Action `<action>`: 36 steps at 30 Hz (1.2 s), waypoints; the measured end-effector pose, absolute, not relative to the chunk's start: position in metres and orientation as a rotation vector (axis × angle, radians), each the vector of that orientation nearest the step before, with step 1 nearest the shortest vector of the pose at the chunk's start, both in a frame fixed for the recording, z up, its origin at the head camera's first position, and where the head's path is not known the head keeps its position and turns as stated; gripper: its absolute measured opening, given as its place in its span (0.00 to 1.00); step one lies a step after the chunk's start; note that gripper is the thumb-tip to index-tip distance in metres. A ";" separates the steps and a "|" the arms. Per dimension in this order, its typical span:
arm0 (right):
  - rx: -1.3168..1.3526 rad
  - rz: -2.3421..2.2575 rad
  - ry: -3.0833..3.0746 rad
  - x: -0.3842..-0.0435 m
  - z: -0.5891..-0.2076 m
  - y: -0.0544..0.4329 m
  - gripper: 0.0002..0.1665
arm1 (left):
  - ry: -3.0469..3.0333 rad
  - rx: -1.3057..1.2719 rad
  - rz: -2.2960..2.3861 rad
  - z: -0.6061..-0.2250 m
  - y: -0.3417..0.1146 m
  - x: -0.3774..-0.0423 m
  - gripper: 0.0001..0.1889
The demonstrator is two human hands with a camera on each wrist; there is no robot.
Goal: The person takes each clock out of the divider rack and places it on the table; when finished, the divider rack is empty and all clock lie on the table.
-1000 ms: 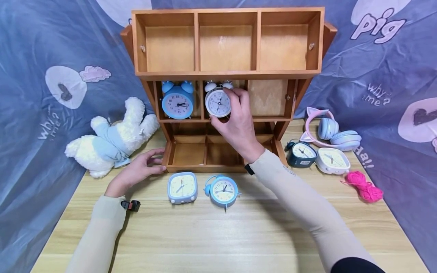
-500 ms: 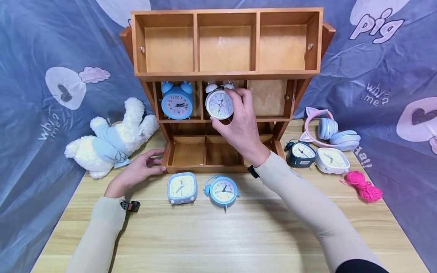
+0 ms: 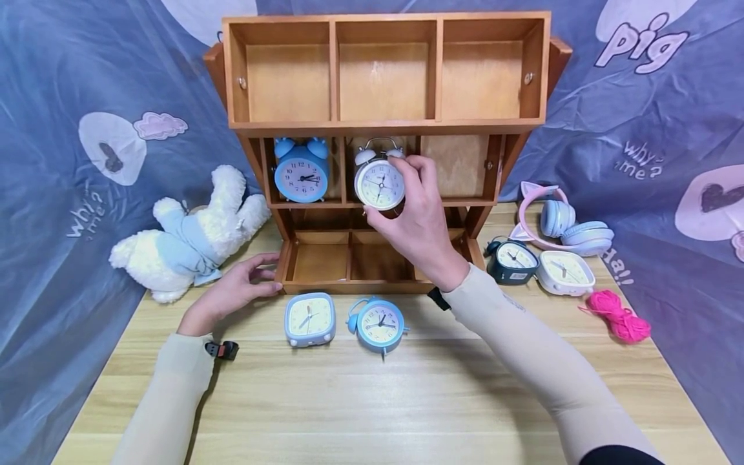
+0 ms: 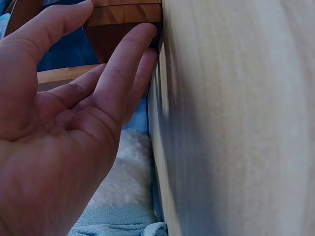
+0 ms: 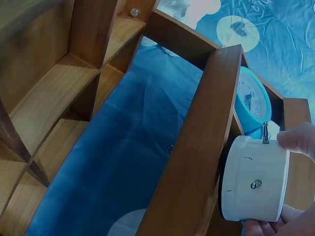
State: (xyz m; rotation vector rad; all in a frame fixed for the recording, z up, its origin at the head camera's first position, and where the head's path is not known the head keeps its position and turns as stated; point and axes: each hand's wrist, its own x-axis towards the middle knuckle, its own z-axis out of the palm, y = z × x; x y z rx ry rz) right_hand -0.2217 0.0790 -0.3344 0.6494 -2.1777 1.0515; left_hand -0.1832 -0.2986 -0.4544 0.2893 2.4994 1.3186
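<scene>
My right hand (image 3: 417,219) holds a white twin-bell alarm clock (image 3: 380,184) by its rim, thumb below and fingers above. It is upright at the front of the middle compartment of the shelf's second tier. In the right wrist view, the side of this clock (image 5: 256,179) shows between thumb and fingers. To its left, a blue twin-bell alarm clock (image 3: 302,175) stands in the left compartment. My left hand (image 3: 238,290) touches the lower left corner of the wooden shelf (image 3: 343,287); in the left wrist view its fingertips (image 4: 147,30) rest against the shelf's end.
Before the shelf lie a square blue clock (image 3: 310,320) and a small round blue alarm clock (image 3: 380,325). At right are a dark green clock (image 3: 513,263), a white clock (image 3: 566,273), headphones (image 3: 588,236) and pink yarn (image 3: 620,316). A white plush toy (image 3: 186,239) lies at left.
My right hand has moved slightly right and toward me with the white alarm clock, and the clock's top handle now shows below the upper tier. The left hand has stayed at the shelf corner.
</scene>
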 end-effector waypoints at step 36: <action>0.566 1.042 -2.247 -0.180 -0.354 0.133 0.48 | 2.474 0.268 1.359 -0.455 -0.297 -0.184 0.41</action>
